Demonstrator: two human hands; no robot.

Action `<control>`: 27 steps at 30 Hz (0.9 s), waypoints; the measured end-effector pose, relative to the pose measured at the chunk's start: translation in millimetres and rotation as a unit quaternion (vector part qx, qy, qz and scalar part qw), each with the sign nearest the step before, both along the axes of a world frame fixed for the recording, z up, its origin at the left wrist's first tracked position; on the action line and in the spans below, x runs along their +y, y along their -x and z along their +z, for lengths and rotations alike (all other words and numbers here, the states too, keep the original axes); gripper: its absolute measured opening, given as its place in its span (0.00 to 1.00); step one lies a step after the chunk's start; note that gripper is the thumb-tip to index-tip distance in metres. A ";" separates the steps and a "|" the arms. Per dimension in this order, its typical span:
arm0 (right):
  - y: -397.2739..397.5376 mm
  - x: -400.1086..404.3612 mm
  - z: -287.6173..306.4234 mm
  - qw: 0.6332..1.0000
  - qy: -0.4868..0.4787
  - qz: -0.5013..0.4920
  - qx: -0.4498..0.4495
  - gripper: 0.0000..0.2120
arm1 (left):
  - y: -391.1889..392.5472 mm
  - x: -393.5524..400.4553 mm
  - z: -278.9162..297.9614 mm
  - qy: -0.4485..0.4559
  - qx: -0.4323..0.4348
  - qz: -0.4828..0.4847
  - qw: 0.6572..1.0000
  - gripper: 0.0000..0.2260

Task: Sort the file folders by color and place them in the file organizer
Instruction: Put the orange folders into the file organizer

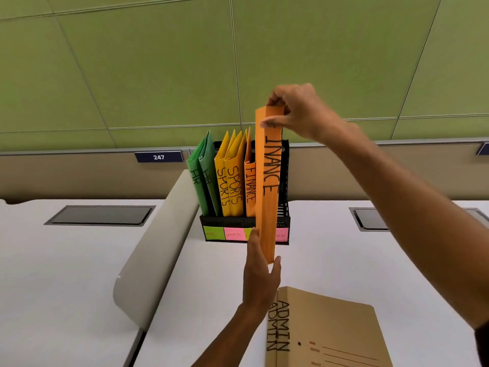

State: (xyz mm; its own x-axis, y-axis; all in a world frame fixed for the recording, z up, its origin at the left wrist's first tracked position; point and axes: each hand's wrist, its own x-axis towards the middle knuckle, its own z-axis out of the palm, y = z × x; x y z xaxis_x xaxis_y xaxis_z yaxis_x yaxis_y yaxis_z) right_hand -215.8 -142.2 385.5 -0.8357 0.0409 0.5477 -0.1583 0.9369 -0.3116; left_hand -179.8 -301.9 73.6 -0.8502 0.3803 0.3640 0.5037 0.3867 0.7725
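Observation:
An orange folder [268, 197] marked FINANCE stands upright in the air in front of the black file organizer [244, 226]. My right hand [293, 112] pinches its top end. My left hand [260, 276] grips its bottom end between thumb and fingers. Inside the organizer stand two green HR folders [203, 176], two yellow SPORTS folders [230, 181] and another orange FINANCE folder [250, 186]. The rightmost slot is partly hidden behind the held folder. Brown ADMIN folders [325, 332] lie flat on the white desk at the front right.
Coloured sticky labels [225, 233] run along the organizer's front. A curved grey divider [156, 250] splits the white desk [66, 274] on the left. Two recessed cable hatches [100, 215] sit in the desktop. A green panel wall rises behind.

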 end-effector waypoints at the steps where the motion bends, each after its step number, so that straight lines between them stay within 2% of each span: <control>1: 5.8 1.9 3.9 1.000 -0.001 -0.003 0.008 0.21 | 4.0 -3.1 -3.8 0.007 0.002 -0.005 1.000 0.35; 6: 34.2 8.7 23.4 0.998 -0.025 -0.013 0.050 0.20 | 27.0 -12.7 -27.4 0.052 0.008 -0.049 0.997 0.41; 11: 53.3 13.8 16.5 0.994 -0.053 0.000 0.098 0.20 | 55.2 -25.2 -53.3 0.182 0.066 -0.081 0.978 0.44; 15: 67.4 20.2 -8.5 0.988 -0.072 0.001 0.133 0.19 | 75.2 -32.1 -62.4 0.251 0.073 -0.062 0.963 0.40; 20: 84.4 24.5 -47.5 0.984 -0.091 -0.002 0.154 0.17 | 99.9 -33.8 -66.0 0.306 0.096 -0.040 0.946 0.41; 27: 98.3 21.6 -116.9 0.986 -0.067 -0.021 0.150 0.14 | 118.8 -28.2 -64.7 0.321 0.111 -0.027 0.940 0.41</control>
State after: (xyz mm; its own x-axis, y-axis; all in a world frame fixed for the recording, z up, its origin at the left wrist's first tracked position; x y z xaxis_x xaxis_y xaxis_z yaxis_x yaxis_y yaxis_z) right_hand -314.1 -120.6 268.6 -0.6339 -0.0179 0.7732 -0.1856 0.9740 -0.1296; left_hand -298.6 -330.1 8.8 -0.7531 0.6233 0.2104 0.6577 0.7064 0.2615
